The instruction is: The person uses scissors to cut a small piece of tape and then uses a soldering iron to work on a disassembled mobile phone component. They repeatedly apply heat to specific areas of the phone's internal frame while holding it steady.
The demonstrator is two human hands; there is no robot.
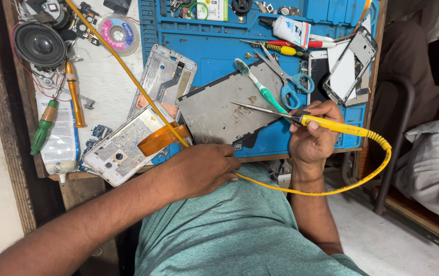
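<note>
My right hand grips a yellow-handled soldering iron, whose long metal tip lies over a grey phone back plate on the blue work mat. Its yellow cable loops under my wrist and runs up across the bench. My left hand rests knuckles up at the bench's front edge, just below the grey plate and beside an orange flex ribbon. I cannot see anything inside that hand. An opened white phone body lies to its left.
A green-and-white toothbrush and blue-handled scissors lie on the plate's right side. A second phone frame, a screen assembly, a glue tube, a speaker, screwdrivers and a solder wick reel crowd the bench. Another person's leg is at right.
</note>
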